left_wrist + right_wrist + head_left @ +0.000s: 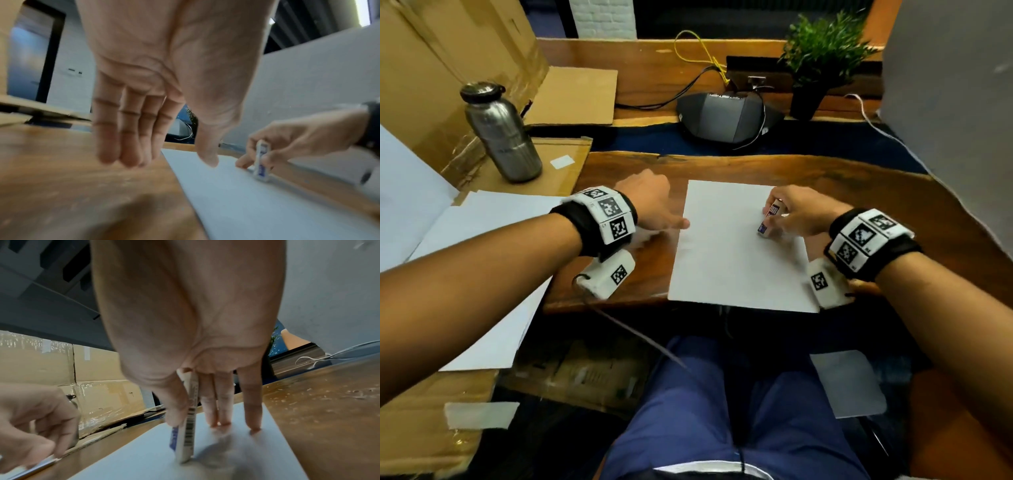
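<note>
The main risk is the sheet of paper sliding or wrinkling if the eraser is rubbed hard. The left hand is flat and loose, holding nothing, and only its thumb meets the sheet's left edge, so little pins the sheet down. The sheet's near edge lies right at the near edge of the table, so a pull toward the body could drag it off. The eraser could also twist out of its narrow pinch, since it bears on one small end.

The right hand pinches the eraser between thumb and forefinger, and its other fingers rest their tips on the sheet just beside it. The eraser sits on the right half of the sheet. Its long axis stands steeply, close to upright. The lower end touches the paper and the upper end leans away from the person, up into the hand
</note>
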Demonstrator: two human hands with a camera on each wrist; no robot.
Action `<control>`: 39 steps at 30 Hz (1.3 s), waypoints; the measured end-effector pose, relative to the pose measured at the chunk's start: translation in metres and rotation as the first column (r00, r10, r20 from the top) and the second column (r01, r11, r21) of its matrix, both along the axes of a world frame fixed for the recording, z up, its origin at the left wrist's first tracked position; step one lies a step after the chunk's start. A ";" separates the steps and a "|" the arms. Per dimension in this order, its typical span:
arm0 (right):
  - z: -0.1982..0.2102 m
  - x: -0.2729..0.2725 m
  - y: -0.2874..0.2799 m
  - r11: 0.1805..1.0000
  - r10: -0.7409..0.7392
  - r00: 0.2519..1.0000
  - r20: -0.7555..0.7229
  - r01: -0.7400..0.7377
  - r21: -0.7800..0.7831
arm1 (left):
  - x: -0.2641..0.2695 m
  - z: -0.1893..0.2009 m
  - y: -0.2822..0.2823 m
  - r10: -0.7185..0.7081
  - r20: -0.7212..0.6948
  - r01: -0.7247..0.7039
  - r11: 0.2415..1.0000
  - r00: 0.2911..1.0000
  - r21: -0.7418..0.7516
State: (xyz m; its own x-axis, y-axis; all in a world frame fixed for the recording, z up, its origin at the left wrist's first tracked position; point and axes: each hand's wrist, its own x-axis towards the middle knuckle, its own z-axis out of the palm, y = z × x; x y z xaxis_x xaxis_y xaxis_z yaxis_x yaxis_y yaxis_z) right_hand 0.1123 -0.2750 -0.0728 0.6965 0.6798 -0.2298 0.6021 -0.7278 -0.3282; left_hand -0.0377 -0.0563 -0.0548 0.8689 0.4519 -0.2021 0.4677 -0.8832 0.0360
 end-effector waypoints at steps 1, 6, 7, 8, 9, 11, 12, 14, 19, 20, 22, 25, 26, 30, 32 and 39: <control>-0.002 -0.004 0.000 0.999 -0.034 0.999 0.020 0.034 0.006 | -0.004 0.003 0.000 0.018 -0.054 -0.020 0.998 0.998 -0.052; 0.000 -0.026 -0.001 0.989 -0.115 0.980 0.160 0.127 -0.071 | -0.009 0.001 -0.020 -0.030 -0.107 0.026 0.999 0.994 -0.045; 0.000 -0.031 -0.001 0.988 -0.124 0.976 0.177 0.139 -0.070 | -0.006 -0.002 -0.027 -0.061 -0.093 0.059 0.998 0.994 -0.018; 0.001 -0.034 -0.003 0.987 -0.132 0.972 0.193 0.146 -0.064 | -0.002 -0.004 -0.036 -0.092 -0.092 0.090 0.996 0.991 -0.018; 0.001 -0.039 -0.003 0.988 -0.133 0.971 0.199 0.147 -0.053 | 0.003 -0.007 -0.045 -0.119 -0.112 0.116 0.993 0.987 -0.035; 0.000 -0.044 -0.004 0.991 -0.126 0.974 0.187 0.133 -0.026 | 0.012 -0.012 -0.065 -0.160 -0.171 0.147 0.985 0.972 -0.085; -0.001 -0.044 -0.006 0.992 -0.125 0.979 0.162 0.129 -0.016 | 0.016 -0.014 -0.073 -0.171 -0.192 0.153 0.983 0.966 -0.105; 0.001 -0.041 -0.010 0.992 -0.126 0.987 0.097 0.126 0.003 | 0.022 -0.021 -0.079 -0.166 -0.214 0.146 0.984 0.963 -0.104; 0.014 -0.025 -0.019 0.896 -0.165 0.905 -0.393 0.304 0.324 | 0.025 -0.034 -0.062 -0.161 -0.290 0.141 0.986 0.943 -0.091; 0.013 -0.019 -0.014 0.834 -0.158 0.848 -0.506 0.389 0.392 | 0.026 -0.036 -0.060 -0.172 -0.295 0.148 0.984 0.940 -0.100; 0.005 -0.009 0.005 0.712 -0.112 0.702 -0.703 0.550 0.436 | 0.027 -0.039 -0.059 -0.181 -0.310 0.152 0.982 0.933 -0.116; -0.015 0.003 0.045 0.627 -0.003 0.444 -0.896 0.699 0.345 | 0.031 -0.041 -0.058 -0.189 -0.334 0.157 0.980 0.924 -0.123; -0.021 0.007 0.055 0.597 0.025 0.393 -0.919 0.732 0.329 | 0.031 -0.041 -0.057 -0.195 -0.338 0.162 0.979 0.921 -0.123; -0.036 0.040 0.058 0.289 0.001 0.353 -0.936 0.896 0.338 | 0.030 -0.042 -0.055 -0.212 -0.340 0.174 0.975 0.916 -0.139; -0.034 0.062 0.037 0.134 -0.123 0.378 -0.918 0.923 0.362 | 0.027 -0.044 -0.055 -0.213 -0.314 0.174 0.974 0.925 -0.147; -0.006 0.052 0.029 0.197 -0.023 0.436 -0.900 0.884 0.423 | 0.023 -0.044 -0.050 -0.212 -0.292 0.187 0.976 0.932 -0.112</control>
State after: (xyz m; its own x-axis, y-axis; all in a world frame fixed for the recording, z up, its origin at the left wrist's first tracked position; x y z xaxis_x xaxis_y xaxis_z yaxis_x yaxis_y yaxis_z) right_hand 0.1644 -0.2455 -0.0785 0.8662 0.3434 -0.3631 -0.4361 0.1646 -0.8847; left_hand -0.0148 -0.1065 -0.0991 0.8323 0.2464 -0.4966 0.2819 -0.9594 -0.0036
